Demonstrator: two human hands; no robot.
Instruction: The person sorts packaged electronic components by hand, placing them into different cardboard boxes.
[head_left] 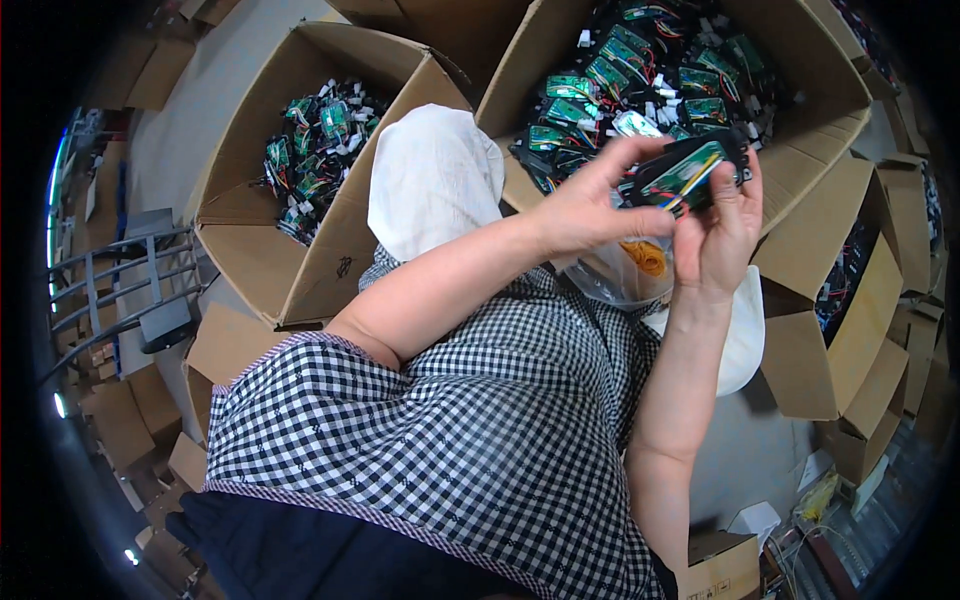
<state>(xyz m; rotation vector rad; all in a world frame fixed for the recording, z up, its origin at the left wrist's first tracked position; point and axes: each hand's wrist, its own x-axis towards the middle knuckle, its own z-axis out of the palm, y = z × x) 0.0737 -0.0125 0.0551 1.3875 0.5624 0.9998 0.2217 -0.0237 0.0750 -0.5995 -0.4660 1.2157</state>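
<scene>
Between my two hands is a green circuit board [685,172] in a black plastic housing, with yellow, white and blue wires lying across it. My left hand [597,200] grips its left end, thumb along the lower edge and fingers on the far side. From below and the right, my right hand [728,232] holds the other end, with fingers wrapped behind it and the thumb on the wires. Just under my hands, a clear plastic bag or tub [612,280] contains a bundle of orange bands [645,257], partly covered by my hands.
A large cardboard box [825,150] full of similar boards with wires stands ahead. Another cardboard box [240,235] with boards is at the left. More open cartons [800,370] line the right side. A grey metal rack [125,280] stands far left.
</scene>
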